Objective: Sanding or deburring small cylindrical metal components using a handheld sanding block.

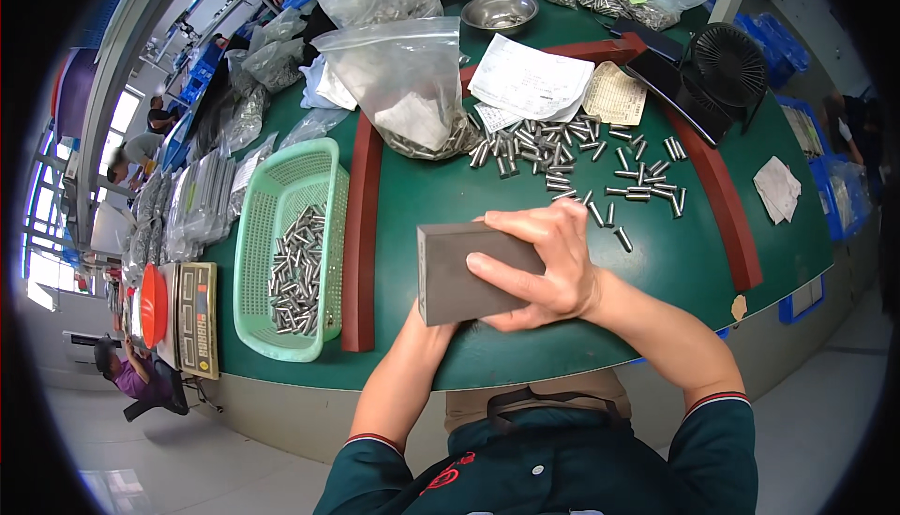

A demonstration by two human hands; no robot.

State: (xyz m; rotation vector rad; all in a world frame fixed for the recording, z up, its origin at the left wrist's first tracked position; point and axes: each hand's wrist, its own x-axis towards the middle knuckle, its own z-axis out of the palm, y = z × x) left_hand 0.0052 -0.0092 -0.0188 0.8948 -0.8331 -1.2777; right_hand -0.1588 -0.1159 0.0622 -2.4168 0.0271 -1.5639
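A dark grey rectangular block point(450, 276) is held up above the near part of the green table. My right hand point(553, 276) wraps round its right side, with the thumb and a finger lying over the upper face. Behind the block's lower left goes my left hand point(433, 328); its fingers are hidden there, so their grip cannot be made out. Just beyond my right hand, several loose shiny metal pins point(642, 182) lie scattered and heaped on the table.
A light green basket point(246, 271) on the left holds more pins. Dark red bars point(361, 262) border the work area. Papers point(530, 74), a bulging plastic bag point(403, 74), a metal bowl point(500, 13) and a black fan point(729, 63) stand farther back. A scale point(197, 318) sits far left.
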